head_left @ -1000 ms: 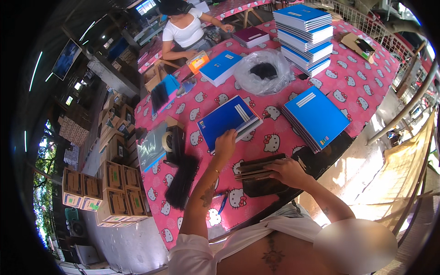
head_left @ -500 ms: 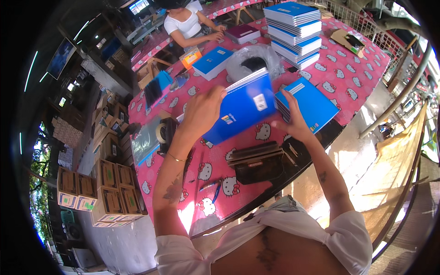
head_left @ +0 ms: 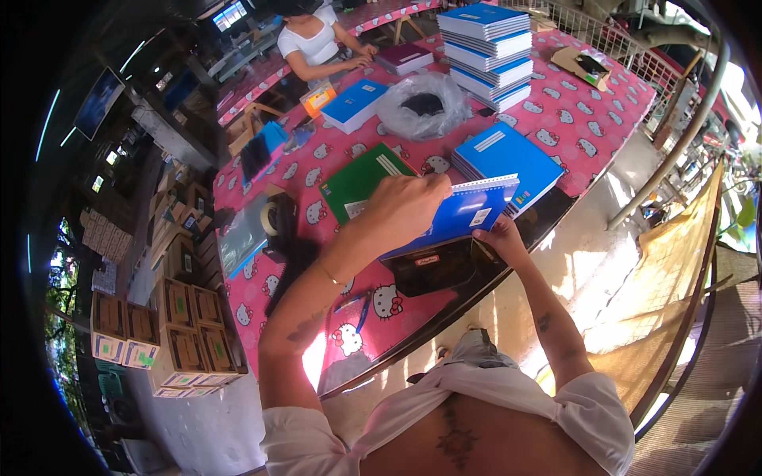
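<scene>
A blue spiral-bound notebook (head_left: 476,208) is held tilted just above the table's near side. My left hand (head_left: 406,208) is closed on its upper left part, while the fingers of my right hand (head_left: 502,238) pinch its lower right corner. Directly beneath it lies a dark zip pouch (head_left: 436,274), partly covered. Left of my left hand, a green notebook (head_left: 357,181) rests flat on the pink patterned cloth. Behind my right hand sits a low pile of blue notebooks (head_left: 520,163).
A tall stack of blue notebooks (head_left: 486,59) stands at the back, near a clear plastic bag (head_left: 425,107). A tape dispenser (head_left: 278,216) and pens (head_left: 361,309) lie leftward. Across the table a person (head_left: 313,44) has hands by a maroon notebook (head_left: 403,57). Cartons (head_left: 186,333) stand left.
The blue notebook has come down and right, toward me, over the pouch. My right hand has moved from beside the low pile to the notebook's corner. The green notebook has come into view.
</scene>
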{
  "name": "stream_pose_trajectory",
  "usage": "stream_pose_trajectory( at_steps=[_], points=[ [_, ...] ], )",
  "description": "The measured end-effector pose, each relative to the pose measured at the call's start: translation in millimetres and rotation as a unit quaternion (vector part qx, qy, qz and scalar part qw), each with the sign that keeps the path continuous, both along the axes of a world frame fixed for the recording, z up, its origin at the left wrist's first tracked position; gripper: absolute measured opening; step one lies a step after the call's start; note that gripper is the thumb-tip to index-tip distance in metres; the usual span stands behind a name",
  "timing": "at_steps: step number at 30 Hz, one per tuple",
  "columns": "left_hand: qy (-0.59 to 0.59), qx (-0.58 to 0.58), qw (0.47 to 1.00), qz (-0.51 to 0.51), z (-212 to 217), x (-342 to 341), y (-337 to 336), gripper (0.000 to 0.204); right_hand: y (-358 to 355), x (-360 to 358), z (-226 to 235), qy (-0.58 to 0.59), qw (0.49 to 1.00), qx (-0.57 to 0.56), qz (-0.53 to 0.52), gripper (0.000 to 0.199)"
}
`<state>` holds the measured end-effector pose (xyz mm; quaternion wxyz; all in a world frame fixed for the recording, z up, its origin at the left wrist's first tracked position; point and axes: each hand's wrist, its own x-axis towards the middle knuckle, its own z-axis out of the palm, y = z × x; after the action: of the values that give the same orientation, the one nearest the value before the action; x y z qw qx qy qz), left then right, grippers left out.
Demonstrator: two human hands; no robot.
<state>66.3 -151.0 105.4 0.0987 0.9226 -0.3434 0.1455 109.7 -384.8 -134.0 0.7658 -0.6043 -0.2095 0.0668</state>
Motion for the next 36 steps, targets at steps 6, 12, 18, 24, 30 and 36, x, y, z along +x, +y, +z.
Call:
stream_pose_trajectory(
  at_steps=[6, 12, 18, 24, 30, 36],
  points=[
    [-0.029, 0.077, 0.994, 0.077, -47, -18, 22, 0.021, 14, -9, 22, -0.022, 0.999, -0.023, 0.025, 0.053],
    [-0.073, -0.204, 0.94, 0.264, -135, -75, 29, 0.047, 33, -17, 13, 0.005, 1.0, -0.013, -0.014, 0.067],
    [0.079, -0.583, 0.709, 0.388, -254, -94, 76, 0.058, 41, -7, -4, 0.004, 0.997, -0.076, 0.022, 0.051],
    [-0.039, -0.136, 0.798, 0.586, -288, -90, 182, 0.044, 50, -6, -1, -0.025, 0.998, -0.043, -0.042, 0.07],
    [-0.067, -0.314, 0.843, 0.432, -177, -113, 136, 0.029, 108, -78, 147, -0.519, 0.787, -0.324, -0.076, 0.063],
    [-0.044, -0.442, 0.827, 0.344, -142, -146, 92, 0.019, 178, -56, 119, -0.499, 0.796, -0.341, -0.021, 0.031]
  ],
)
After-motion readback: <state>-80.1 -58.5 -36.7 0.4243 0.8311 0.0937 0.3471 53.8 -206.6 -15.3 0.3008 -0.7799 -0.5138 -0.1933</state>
